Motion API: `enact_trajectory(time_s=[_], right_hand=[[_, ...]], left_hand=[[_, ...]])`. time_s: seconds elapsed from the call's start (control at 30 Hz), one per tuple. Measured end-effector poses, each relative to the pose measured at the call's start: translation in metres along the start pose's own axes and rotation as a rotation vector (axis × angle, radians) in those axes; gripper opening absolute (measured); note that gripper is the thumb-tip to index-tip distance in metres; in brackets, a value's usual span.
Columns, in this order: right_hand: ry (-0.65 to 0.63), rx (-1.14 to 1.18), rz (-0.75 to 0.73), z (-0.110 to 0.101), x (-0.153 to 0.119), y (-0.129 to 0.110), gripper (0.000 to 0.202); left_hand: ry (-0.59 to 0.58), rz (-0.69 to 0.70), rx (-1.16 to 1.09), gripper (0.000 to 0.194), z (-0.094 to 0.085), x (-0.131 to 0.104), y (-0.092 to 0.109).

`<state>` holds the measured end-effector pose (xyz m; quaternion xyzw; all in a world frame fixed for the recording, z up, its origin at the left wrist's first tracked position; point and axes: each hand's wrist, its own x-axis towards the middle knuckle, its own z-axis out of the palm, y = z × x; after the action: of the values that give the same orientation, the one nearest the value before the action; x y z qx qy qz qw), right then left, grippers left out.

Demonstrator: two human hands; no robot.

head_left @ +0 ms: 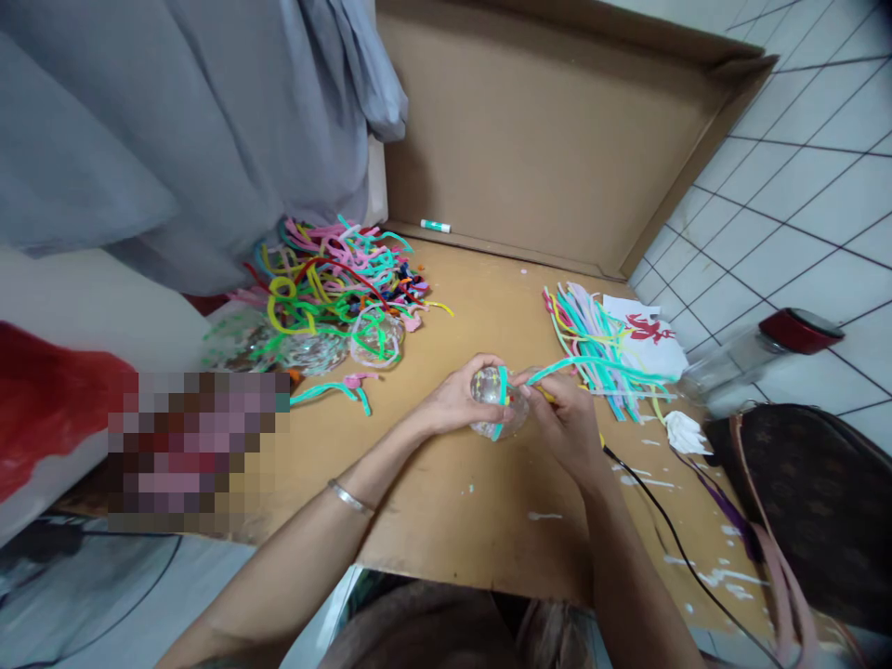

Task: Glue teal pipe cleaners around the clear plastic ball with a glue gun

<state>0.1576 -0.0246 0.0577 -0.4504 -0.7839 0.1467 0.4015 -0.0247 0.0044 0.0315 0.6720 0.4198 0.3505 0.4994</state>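
Observation:
My left hand (464, 398) is closed around a clear, rounded plastic bottle piece (486, 383), held over the middle of the table. A turquoise pipe cleaner strip (503, 386) runs across its side. Right beside it, my right hand (563, 423) pinches one end of a long turquoise pipe cleaner (599, 364) close to the plastic. The free end of that pipe cleaner stretches off to the right. Something yellow (545, 395) shows at my right fingers, mostly hidden. A black cord (669, 525) leads away from behind this hand.
Tangled colourful pipe cleaners (327, 269) and clear plastic pieces (313, 351) lie left; straight pipe cleaners (585, 325) lie right. A cardboard panel (530, 139) stands behind, with a glue stick (436, 226) at its foot. A bottle (739, 362), crumpled tissue (687, 433) and brown bag (808, 502) line the right.

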Motion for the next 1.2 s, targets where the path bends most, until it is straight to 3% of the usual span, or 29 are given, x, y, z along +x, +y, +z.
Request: enact_trajectory(time_s=[0.2, 0.43, 0.63, 1.2], right_hand=[[0.010, 0.025, 0.006, 0.0003, 0.0003, 0.0007, 0.022], [0.023, 0.021, -0.017, 0.0003, 0.0008, -0.0006, 0.020], [0.024, 0.010, -0.011, 0.0006, 0.0015, -0.0018, 0.020], [0.015, 0.051, 0.013, 0.0018, 0.0004, 0.0017, 0.019]], left_hand=[[-0.003, 0.019, -0.007, 0.079, -0.0005, -0.0008, 0.0001], [-0.033, 0.103, 0.054, 0.078, -0.0036, -0.0015, -0.0047], [-0.029, 0.160, 0.133, 0.073, -0.0052, -0.0017, -0.0067], [-0.041, 0.149, 0.155, 0.058, -0.0052, -0.0021, -0.0020]])
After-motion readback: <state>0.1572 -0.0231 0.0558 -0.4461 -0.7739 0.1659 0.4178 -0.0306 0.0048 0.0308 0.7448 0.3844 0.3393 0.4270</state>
